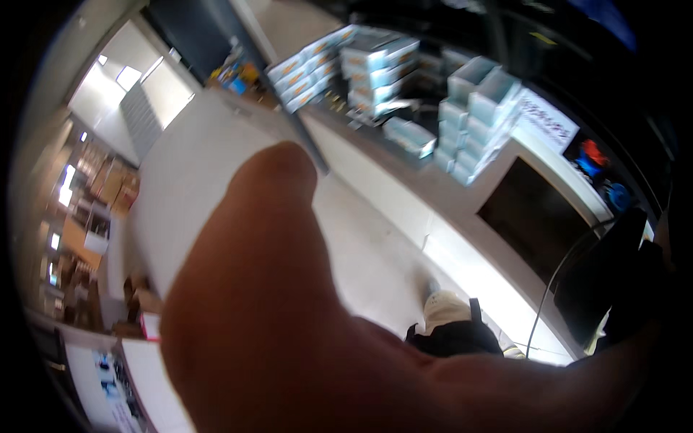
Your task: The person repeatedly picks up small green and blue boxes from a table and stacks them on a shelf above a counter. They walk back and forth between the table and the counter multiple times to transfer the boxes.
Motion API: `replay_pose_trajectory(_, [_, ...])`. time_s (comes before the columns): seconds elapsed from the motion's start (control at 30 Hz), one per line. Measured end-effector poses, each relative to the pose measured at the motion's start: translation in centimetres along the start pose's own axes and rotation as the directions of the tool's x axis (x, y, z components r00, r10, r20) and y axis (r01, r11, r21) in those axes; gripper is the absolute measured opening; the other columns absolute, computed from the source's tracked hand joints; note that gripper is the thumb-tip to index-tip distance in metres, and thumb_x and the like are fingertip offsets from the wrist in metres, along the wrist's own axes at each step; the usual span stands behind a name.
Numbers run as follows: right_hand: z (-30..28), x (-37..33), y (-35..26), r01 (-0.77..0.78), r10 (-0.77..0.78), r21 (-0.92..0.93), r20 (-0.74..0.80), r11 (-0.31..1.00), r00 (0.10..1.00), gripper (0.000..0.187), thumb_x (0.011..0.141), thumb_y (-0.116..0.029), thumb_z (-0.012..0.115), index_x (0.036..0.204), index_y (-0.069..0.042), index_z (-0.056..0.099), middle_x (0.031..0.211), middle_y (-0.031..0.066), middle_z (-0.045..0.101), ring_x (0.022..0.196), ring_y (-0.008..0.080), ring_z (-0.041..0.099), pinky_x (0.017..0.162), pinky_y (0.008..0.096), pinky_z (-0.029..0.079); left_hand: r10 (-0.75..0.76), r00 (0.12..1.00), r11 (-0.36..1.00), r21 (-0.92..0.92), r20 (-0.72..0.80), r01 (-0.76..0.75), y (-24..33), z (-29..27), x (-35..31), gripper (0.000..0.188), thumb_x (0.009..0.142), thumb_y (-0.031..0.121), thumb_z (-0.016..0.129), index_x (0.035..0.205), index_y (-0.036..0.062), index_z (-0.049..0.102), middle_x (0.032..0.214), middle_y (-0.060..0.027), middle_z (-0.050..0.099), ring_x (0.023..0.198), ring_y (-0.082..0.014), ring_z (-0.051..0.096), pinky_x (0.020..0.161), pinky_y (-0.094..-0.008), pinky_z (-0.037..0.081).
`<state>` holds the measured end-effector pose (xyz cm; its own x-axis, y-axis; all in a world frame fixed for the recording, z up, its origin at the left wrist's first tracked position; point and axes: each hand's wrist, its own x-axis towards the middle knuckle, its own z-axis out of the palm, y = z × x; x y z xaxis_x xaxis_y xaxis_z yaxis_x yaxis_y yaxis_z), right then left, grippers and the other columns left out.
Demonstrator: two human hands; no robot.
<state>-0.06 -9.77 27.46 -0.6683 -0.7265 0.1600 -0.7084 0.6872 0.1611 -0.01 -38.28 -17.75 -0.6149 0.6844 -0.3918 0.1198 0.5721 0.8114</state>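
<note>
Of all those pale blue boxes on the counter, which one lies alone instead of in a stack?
The single pale blue box lying flat on the grey counter, between the two tall stacks. All the others are piled on one another.

A shop or stockroom, seen at a tilt.
Pale blue boxes [473,115] stacked on a long white tabletop [440,195]; more cartons [108,184] on shelves beyond; concrete floor [361,245].

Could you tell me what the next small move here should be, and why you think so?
Probably lower the arm away from the camera. It sits so close that it fills the lower middle of the view as a blur, and neither hand can be made out. Only the stacked pale blue boxes on the white counter show beyond it, so nothing can be handled with sight of it.
</note>
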Motion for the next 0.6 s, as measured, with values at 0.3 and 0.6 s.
replay_pose_trajectory(0.3, [6.3, 22.7, 12.4, 0.371, -0.363, 0.104, -0.09, 0.923, 0.927, 0.034, 0.088, -0.018, 0.064, 0.117, -0.001, 0.063, 0.103, 0.0148, 0.068, 0.1, 0.0256, 0.064, 0.086, 0.0334, 0.049, -0.154, 0.837, 0.951, -0.309, -0.525, -0.019, -12.4, -11.3, -1.1, 0.032, 0.094, 0.028, 0.059, 0.118, 0.0079, 0.062, 0.119, -0.0149, 0.065, 0.111, -0.0286, 0.062, 0.09, -0.0394, 0.051])
replay_pose_trajectory(0.6, [26.1, 50.8, 19.2, 0.454, -0.495, 0.268, 0.107, 0.85, 0.862, 0.026, 0.089, -0.026, 0.065, 0.106, -0.007, 0.06, 0.089, 0.007, 0.063, 0.086, 0.0222, 0.063, 0.076, 0.0357, 0.05, -0.673, 0.674, 0.59, 0.329, -0.304, 0.738, -27.6, -6.4, -14.2, 0.021, 0.078, 0.033, 0.066, 0.071, 0.0133, 0.065, 0.075, -0.0093, 0.065, 0.076, -0.0271, 0.064, 0.063, -0.0416, 0.051])
